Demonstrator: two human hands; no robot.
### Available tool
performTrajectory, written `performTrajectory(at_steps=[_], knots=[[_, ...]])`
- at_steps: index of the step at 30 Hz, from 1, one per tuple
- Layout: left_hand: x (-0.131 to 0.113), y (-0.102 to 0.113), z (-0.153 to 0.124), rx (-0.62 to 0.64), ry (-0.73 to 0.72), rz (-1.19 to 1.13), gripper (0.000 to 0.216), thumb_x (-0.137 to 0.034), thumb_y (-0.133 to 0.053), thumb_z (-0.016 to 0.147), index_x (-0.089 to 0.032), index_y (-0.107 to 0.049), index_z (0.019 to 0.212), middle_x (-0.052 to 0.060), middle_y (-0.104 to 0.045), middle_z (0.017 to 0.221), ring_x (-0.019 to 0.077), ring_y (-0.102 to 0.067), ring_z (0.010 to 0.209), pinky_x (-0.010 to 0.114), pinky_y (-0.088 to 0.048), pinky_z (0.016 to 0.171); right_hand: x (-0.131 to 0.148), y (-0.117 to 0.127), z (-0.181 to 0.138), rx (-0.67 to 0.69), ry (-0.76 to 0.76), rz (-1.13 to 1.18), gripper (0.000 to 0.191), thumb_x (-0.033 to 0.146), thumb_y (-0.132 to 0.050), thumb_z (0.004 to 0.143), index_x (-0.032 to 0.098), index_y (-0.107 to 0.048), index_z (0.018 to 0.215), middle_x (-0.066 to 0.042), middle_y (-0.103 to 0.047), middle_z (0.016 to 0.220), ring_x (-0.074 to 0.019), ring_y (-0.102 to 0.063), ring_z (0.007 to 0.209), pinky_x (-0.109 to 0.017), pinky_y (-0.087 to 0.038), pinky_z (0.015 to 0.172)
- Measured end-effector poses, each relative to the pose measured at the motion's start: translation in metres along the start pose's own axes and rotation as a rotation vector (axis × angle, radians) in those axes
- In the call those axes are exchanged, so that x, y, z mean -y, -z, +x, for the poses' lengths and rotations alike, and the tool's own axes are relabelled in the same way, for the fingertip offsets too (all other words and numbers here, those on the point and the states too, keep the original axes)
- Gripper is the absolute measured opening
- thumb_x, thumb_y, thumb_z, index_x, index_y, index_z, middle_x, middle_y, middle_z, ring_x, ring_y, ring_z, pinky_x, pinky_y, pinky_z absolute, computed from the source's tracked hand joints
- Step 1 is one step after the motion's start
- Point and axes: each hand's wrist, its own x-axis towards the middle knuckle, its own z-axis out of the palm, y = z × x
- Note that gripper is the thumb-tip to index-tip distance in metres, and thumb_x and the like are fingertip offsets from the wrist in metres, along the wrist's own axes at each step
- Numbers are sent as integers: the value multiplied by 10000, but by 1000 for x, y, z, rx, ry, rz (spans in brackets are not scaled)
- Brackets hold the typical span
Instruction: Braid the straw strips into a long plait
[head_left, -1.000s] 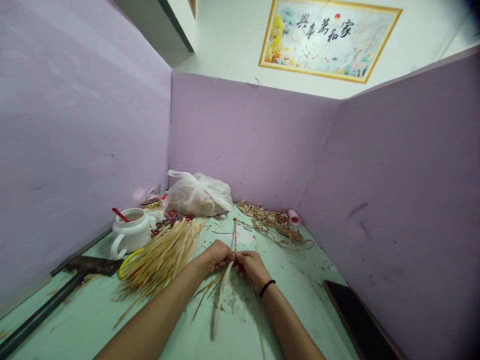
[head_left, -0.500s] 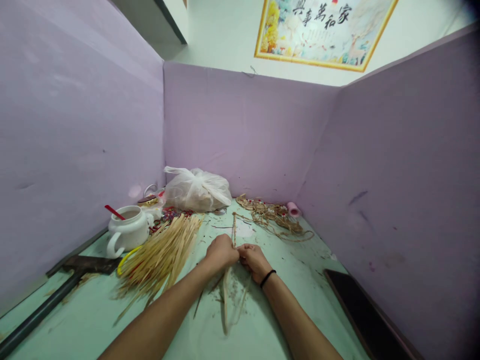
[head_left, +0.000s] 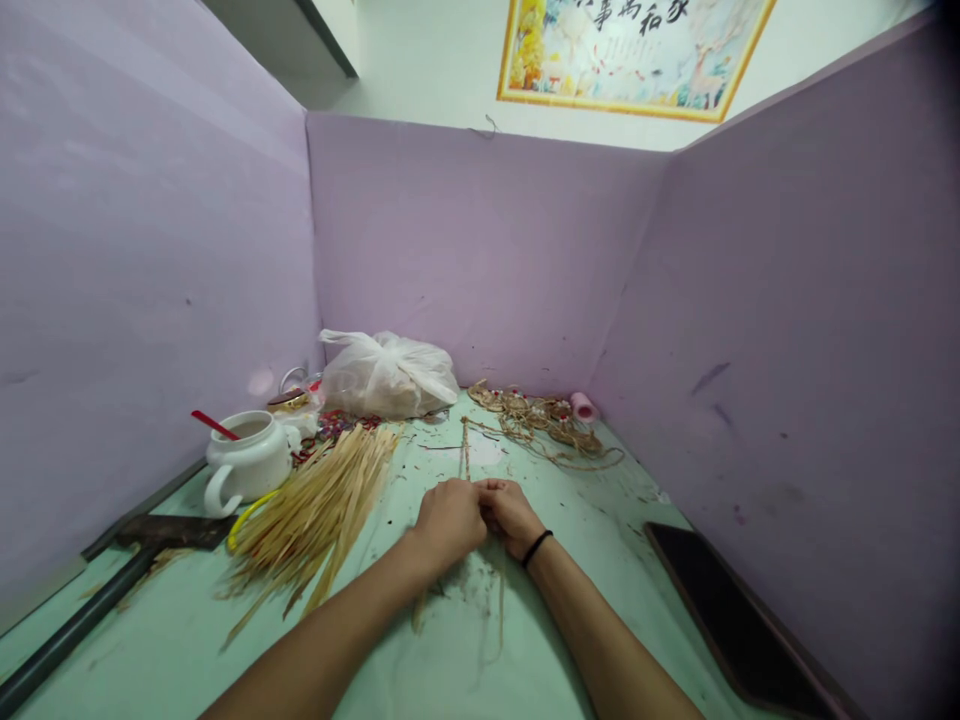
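A thin braided straw cord (head_left: 466,448) runs from a fixed point on the table down to my hands. My left hand (head_left: 452,520) is closed on its near end, knuckles up. Close against it, my right hand (head_left: 512,515) pinches at the same spot, a black band on its wrist. Loose straw strands (head_left: 501,600) hang below the hands toward me. The fingertips and the exact crossing of the strands are hidden. Left of my hands lies a fanned bundle of dry straw (head_left: 322,510).
At left are a white pot (head_left: 251,462) with a red handle in it and a hammer-like tool (head_left: 86,620). Behind stand a white plastic bag (head_left: 390,375), a heap of finished cord (head_left: 547,425) and a pink roll (head_left: 583,406). A dark flat slab (head_left: 727,610) lies right. Purple panels (head_left: 487,240) enclose the table.
My left hand has moved slightly right and turned over toward my right hand. The long strand that hung below the hands has swung left, mostly behind my left forearm. The view has shifted slightly.
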Motion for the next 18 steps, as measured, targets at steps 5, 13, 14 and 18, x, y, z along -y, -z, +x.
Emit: performTrajectory(at_steps=[5,13,14,18], knots=[[23,13,23,-206,206,-486,175,-200,-457,671,-115,-610,684,26,-548,523,95,-477,434,195,-309,445,1,2,2,72,-20,54,121,207,-591,536,135,-493,539,82,-341,357,-12,-188,306,-194,-76,344],[17,4,19,253,328,-952,157,-113,-441,623,-108,-493,475,-12,-443,373,45,-333,294,176,-214,320,-10,2,7,120,92,3,114,222,-602,553,124,-543,559,-3,-535,472,-56,-403,406,-188,-259,408],[17,3,20,260,329,-953,145,-104,-444,612,-109,-492,475,-14,-443,374,45,-340,298,172,-222,319,-10,2,8,101,92,-23,104,216,-593,556,124,-546,560,1,-532,468,-52,-388,394,-188,-245,400],[25,2,25,222,342,-771,116,-90,-460,564,-125,-467,454,-28,-395,320,65,-334,265,183,-217,304,-12,0,13,34,156,-191,47,162,-549,554,121,-546,533,12,-526,455,-48,-375,393,-185,-240,402]])
